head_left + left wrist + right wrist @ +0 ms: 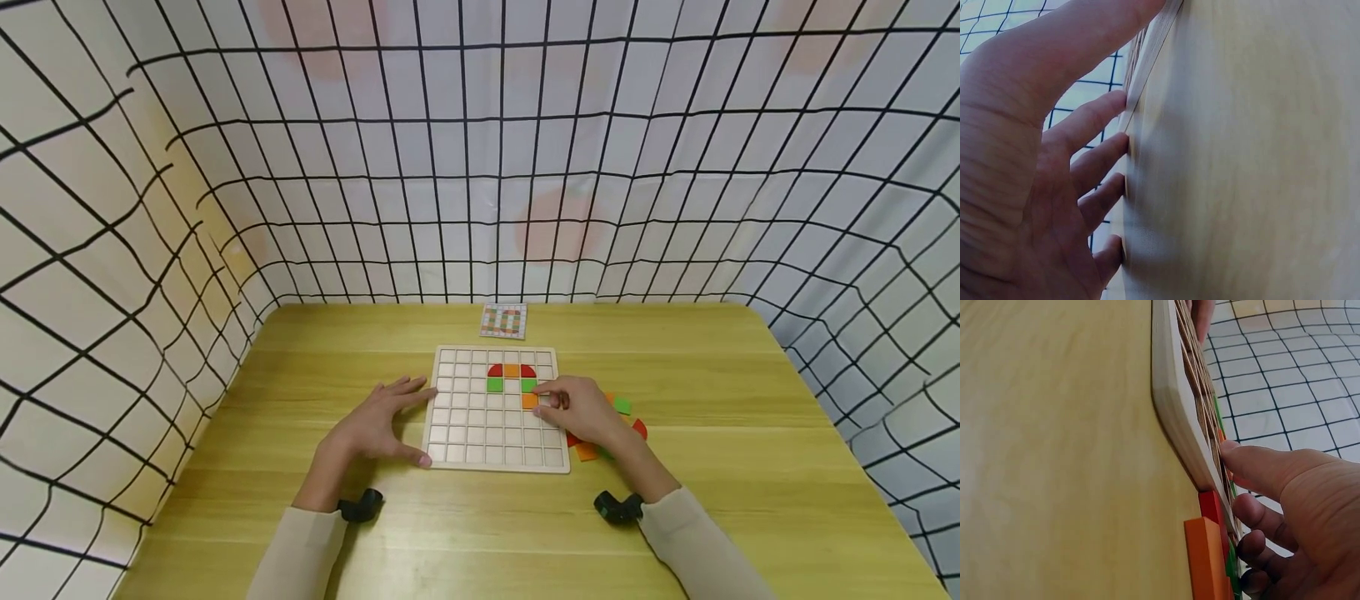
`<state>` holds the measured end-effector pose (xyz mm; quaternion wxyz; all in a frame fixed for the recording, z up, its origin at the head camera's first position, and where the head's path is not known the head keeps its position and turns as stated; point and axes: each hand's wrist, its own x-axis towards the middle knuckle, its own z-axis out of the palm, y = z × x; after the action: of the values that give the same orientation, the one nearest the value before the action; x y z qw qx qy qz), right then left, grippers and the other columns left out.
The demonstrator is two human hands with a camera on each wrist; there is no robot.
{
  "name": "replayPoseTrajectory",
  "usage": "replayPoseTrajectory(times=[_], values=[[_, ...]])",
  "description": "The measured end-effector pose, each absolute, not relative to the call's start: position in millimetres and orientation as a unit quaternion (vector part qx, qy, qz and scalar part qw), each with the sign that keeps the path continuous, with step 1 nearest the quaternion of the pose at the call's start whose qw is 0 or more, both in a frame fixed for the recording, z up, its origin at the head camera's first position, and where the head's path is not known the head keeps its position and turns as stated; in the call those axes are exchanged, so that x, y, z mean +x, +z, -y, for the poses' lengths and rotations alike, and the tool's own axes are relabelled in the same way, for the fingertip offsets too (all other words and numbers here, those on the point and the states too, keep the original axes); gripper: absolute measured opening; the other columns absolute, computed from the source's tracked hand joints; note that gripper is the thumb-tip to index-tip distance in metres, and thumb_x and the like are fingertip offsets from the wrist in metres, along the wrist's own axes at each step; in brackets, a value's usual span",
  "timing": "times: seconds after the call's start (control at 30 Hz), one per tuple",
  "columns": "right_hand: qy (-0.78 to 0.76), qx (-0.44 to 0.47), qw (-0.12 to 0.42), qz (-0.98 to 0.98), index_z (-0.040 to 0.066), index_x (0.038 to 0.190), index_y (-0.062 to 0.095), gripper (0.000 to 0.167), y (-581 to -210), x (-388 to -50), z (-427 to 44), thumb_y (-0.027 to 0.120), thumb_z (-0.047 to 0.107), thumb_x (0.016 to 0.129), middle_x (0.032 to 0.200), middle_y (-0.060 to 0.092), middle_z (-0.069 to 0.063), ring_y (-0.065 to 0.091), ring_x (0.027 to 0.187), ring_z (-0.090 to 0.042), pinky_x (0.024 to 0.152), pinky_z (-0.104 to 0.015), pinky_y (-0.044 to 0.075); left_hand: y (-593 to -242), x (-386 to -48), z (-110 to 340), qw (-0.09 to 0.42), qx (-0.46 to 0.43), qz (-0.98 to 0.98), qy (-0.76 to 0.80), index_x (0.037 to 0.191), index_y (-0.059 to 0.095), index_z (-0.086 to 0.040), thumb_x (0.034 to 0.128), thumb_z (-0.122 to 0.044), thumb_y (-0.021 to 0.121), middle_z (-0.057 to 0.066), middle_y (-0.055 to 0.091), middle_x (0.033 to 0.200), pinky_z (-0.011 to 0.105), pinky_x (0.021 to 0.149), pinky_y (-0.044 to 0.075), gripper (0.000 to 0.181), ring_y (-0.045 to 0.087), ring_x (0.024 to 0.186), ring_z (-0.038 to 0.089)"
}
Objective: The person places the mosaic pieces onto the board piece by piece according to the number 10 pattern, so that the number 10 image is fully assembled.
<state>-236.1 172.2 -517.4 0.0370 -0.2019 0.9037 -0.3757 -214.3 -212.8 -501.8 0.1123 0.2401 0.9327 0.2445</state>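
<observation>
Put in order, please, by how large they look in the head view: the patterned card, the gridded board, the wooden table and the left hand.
Largest to smallest:
1. Wooden table
2. Gridded board
3. Left hand
4. Patterned card

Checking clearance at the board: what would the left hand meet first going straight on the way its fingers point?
The left hand would first meet the grid board, at its left rim; it seems to touch there now, but exact contact is hard to judge.

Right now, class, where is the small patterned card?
In the head view, the patterned card lies at the far middle of the table, just beyond the gridded board.
</observation>
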Motion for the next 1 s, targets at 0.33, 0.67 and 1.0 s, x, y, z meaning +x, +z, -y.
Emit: replayPoseTrajectory(times=[0.33,0.67,1.0], values=[[-0.396,-0.182,0.02,-0.9,0.012,0.117,0.078,0.028,-509.1,-236.8,-190.8,0.08,0.024,0.092,0.077,0.057,0.003,0.046,0.065,-0.014,0.06,-0.023,0.037,-502.0,-214.4,215.2,0.116,0.24,-0.933,0.242,0.159,0.042,-0.03,0.0621,-0.069,0.089,0.002,0.027,0.171,0.064,0.128,0.007,0.114,0.016,0.161,0.033],[-0.357,-0.154,0.0,-0.921,0.013,0.119,0.076,0.033,-503.7,-220.0,-240.1,0.079,0.031,0.092,0.082,0.059,0.003,0.048,0.073,-0.015,0.062,-0.024,0.039,-498.7,-215.4,211.1,0.123,0.237,-0.932,0.243,0.158,0.043,-0.029,0.062,-0.067,0.09,0.003,0.027,0.171,0.064,0.129,0.006,0.114,0.016,0.161,0.033],[-0.329,-0.163,-0.016,-0.93,0.014,0.118,0.078,0.035,-509.5,-195.5,-273.8,0.081,0.036,0.09,0.078,0.058,0.008,0.044,0.065,-0.008,0.057,-0.023,0.037,-499.1,-215.5,211.1,0.12,0.244,-0.932,0.239,0.159,0.042,-0.028,0.0628,-0.067,0.09,0.004,0.027,0.171,0.066,0.128,0.007,0.115,0.017,0.16,0.035]])
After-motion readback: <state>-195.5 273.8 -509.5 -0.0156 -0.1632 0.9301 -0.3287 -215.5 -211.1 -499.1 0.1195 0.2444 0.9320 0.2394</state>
